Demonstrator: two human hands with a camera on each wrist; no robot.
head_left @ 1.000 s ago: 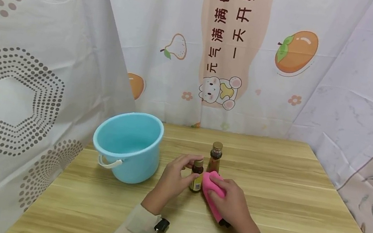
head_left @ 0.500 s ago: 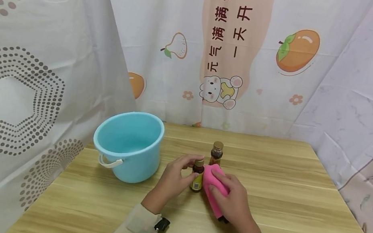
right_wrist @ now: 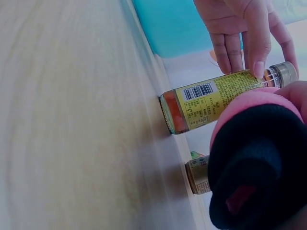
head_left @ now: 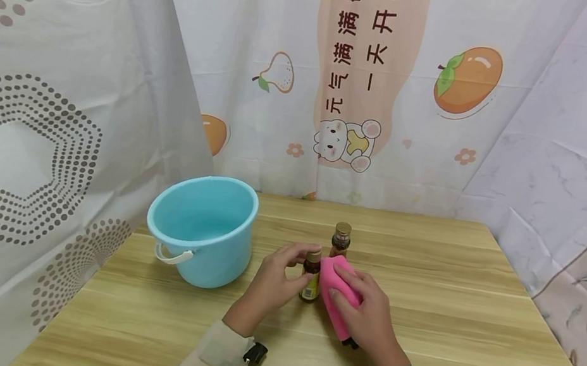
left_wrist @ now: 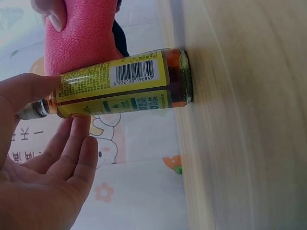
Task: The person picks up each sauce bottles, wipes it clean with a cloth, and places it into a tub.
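While the yellow-labelled bottle (head_left: pixel 310 283) stands upright on the wooden table (head_left: pixel 478 327), its upper part lies between the thumb and fingers of the left hand (head_left: pixel 274 277), which pinch it near the neck; just to its right, the right hand (head_left: pixel 369 316) grips a pink plush item (head_left: pixel 334 289), thumb and fingers curled onto it. Second bottle (head_left: pixel 341 237), gold-capped, stands behind the plush, partly hidden; light-blue bucket (head_left: pixel 230 256) stands left of both hands, apart from them.
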